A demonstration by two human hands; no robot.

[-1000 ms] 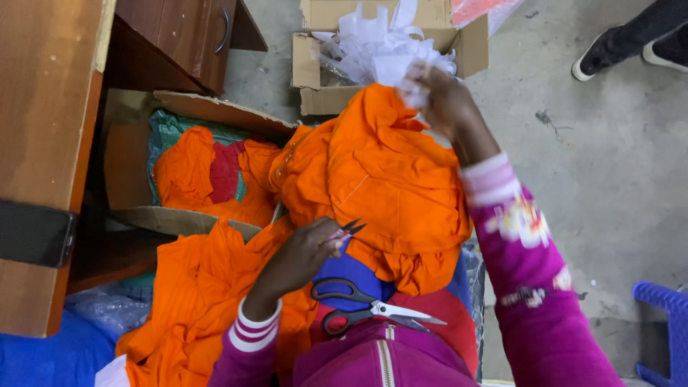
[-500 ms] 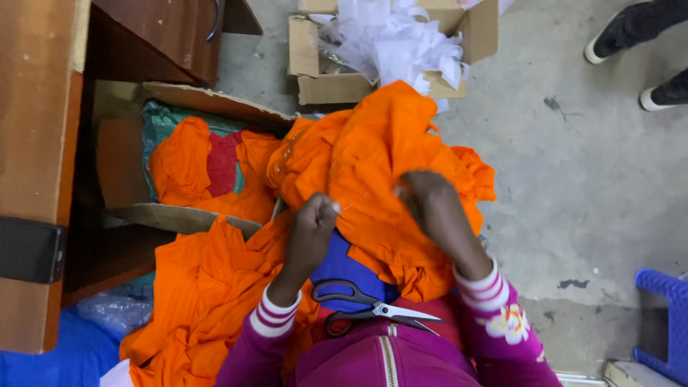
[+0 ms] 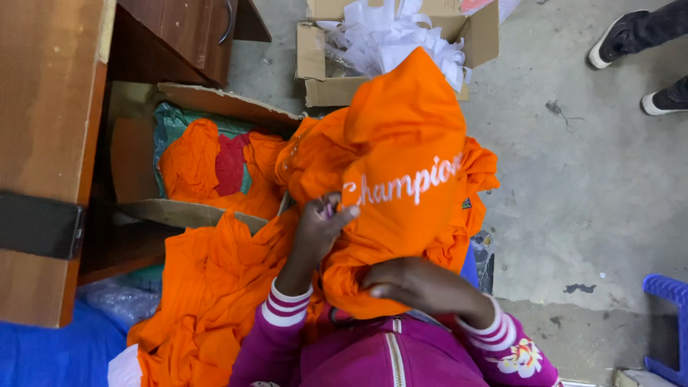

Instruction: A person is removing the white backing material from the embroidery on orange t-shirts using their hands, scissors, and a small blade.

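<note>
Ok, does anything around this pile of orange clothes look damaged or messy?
Yes. The brown cardboard box beside the wooden desk has a torn, bent flap, with orange garments spilling out of it. Both hands, left hand and right hand, grip the orange printed garment.

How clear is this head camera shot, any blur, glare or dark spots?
Head view: even, soft light, no glare; the orange garment is sharp, both the left hand and right hand on it only slightly soft; deep shadow lies under the wooden desk; frame edges bend a little.
</note>
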